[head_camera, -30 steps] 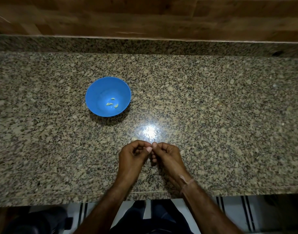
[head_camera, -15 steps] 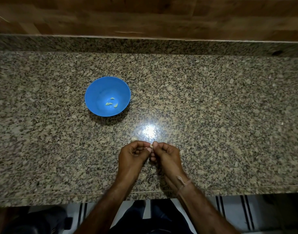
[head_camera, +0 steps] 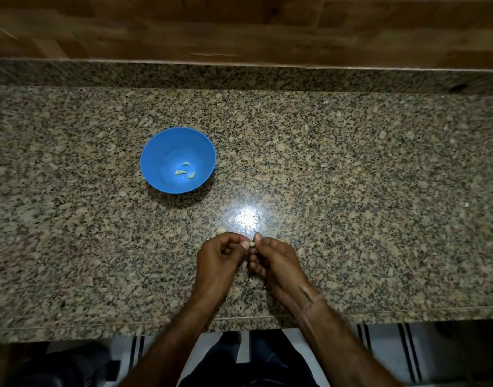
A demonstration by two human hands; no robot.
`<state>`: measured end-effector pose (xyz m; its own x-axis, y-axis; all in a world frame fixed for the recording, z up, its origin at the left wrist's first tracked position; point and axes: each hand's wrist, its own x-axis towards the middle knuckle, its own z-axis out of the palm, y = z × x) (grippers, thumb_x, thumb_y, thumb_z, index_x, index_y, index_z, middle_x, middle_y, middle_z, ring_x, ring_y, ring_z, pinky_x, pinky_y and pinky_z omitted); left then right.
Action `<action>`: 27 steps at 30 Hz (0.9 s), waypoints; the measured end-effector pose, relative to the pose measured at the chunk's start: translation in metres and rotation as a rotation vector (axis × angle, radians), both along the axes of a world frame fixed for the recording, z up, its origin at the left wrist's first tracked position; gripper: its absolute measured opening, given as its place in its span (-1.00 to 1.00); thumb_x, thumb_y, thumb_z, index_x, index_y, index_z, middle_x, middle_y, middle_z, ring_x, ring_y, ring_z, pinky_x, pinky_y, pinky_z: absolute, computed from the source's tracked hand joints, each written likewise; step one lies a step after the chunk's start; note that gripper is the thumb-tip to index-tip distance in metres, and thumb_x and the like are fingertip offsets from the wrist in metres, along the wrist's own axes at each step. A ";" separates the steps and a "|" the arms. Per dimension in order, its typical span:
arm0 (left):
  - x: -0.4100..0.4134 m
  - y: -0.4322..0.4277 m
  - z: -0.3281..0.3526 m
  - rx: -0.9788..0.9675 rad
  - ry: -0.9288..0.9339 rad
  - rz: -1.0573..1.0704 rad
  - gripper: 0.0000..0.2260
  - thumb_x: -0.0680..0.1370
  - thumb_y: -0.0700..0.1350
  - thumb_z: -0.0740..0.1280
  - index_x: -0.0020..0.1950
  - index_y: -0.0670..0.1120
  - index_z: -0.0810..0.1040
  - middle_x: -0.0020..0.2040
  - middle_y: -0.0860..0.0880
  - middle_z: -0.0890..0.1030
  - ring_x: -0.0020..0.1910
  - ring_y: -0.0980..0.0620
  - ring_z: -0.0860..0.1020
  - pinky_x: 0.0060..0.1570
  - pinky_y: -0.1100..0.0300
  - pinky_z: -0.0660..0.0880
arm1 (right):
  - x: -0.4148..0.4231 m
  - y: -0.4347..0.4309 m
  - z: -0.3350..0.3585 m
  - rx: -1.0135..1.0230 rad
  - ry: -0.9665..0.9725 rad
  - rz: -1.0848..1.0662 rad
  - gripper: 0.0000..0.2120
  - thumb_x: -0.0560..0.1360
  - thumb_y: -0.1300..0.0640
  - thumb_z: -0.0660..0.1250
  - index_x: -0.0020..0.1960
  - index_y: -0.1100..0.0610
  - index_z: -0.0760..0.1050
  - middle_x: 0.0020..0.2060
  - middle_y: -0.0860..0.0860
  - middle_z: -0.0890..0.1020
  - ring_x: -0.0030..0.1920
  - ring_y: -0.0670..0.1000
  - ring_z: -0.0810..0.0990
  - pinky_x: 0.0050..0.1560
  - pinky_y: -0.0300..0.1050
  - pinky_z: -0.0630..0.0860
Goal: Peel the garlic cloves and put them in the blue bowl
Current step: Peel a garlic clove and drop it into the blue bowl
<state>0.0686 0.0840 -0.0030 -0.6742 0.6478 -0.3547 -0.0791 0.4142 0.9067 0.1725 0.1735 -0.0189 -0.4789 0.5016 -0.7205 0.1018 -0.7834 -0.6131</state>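
Pale, light and, we judge, slippery, the garlic clove point(head_camera: 251, 243) pinched between our left hand point(head_camera: 220, 259) and right hand point(head_camera: 277, 261) wants a firm fingertip hold at its 2 ends.

One head-worn wide-angle view: looks forward and steeply down, close over speckled granite countertop point(head_camera: 351, 163), facing brown wooden wall point(head_camera: 239, 23).

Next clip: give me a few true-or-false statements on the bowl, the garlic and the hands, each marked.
1. The blue bowl holds a few peeled cloves. True.
2. The left hand and right hand both pinch one garlic clove. True.
3. The bowl stands right of the hands. False: it stands left of them, farther back.
4. The hands are over the bowl. False: they are near the front edge of the counter, apart from it.
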 end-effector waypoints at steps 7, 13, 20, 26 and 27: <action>0.004 -0.002 0.001 -0.004 0.105 -0.024 -0.91 0.60 -0.16 0.43 -0.06 -0.01 0.69 -0.19 0.11 0.71 -0.17 0.16 0.68 -0.19 0.32 0.57 | 0.002 -0.003 0.001 0.116 0.035 -0.016 -0.91 0.56 0.27 0.45 0.03 0.28 0.62 -0.13 0.23 0.70 -0.18 0.07 0.66 -0.04 -0.03 0.63; 0.003 -0.004 0.001 -0.001 0.122 -0.053 -0.90 0.56 -0.19 0.46 0.00 0.00 0.71 -0.13 0.10 0.72 -0.11 0.12 0.68 -0.11 0.20 0.64 | 0.001 0.000 0.002 -0.053 0.051 -0.096 -0.96 0.53 0.27 0.46 -0.02 0.22 0.64 -0.07 0.21 0.72 -0.04 0.13 0.69 -0.04 -0.14 0.66; -0.001 -0.006 -0.001 0.010 0.342 -0.121 -0.87 0.57 -0.22 0.44 0.00 0.00 0.70 -0.07 0.15 0.65 -0.03 0.13 0.62 -0.06 0.12 0.59 | -0.001 0.003 0.002 -0.313 0.111 -0.117 -0.76 0.40 0.25 0.50 0.05 0.24 0.61 -0.13 0.17 0.71 -0.21 0.00 0.69 -0.17 -0.20 0.67; -0.008 -0.006 -0.005 0.003 0.389 -0.192 -0.91 0.56 -0.12 0.34 -0.09 0.03 0.62 -0.14 0.13 0.61 -0.08 0.11 0.58 -0.14 0.07 0.52 | -0.001 0.003 0.002 -0.214 0.077 -0.067 -0.82 0.39 0.27 0.51 -0.03 0.25 0.64 -0.11 0.19 0.71 -0.20 0.00 0.69 -0.17 -0.20 0.67; -0.008 -0.006 -0.006 -0.014 0.407 -0.209 -0.92 0.56 -0.11 0.32 -0.10 0.03 0.59 -0.15 0.12 0.59 -0.09 0.11 0.56 -0.15 0.11 0.49 | -0.001 0.003 0.002 -0.192 0.066 -0.058 -0.86 0.42 0.28 0.50 -0.02 0.25 0.64 -0.11 0.18 0.71 -0.19 0.00 0.70 -0.16 -0.19 0.67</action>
